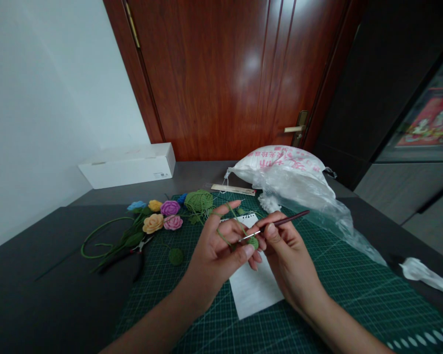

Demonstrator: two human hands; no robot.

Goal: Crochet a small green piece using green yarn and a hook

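My left hand (218, 248) pinches a small green crocheted piece (253, 242) between thumb and fingers, with green yarn looped over its raised index finger. My right hand (284, 246) grips a dark red crochet hook (280, 222) like a pencil, its metal tip pushed into the green piece. The yarn runs back to a green yarn ball (199, 200) at the far edge of the green cutting mat (339, 290). Both hands hover above a white sheet of paper (253, 287) lying on the mat.
Crocheted flowers (158, 216) on green stems lie at the left with pliers (131, 253) and a small green crocheted disc (176, 256). A white box (129, 164), a ruler (233, 189) and a plastic bag (291, 177) stand behind. A wooden door (229, 73) closes the back.
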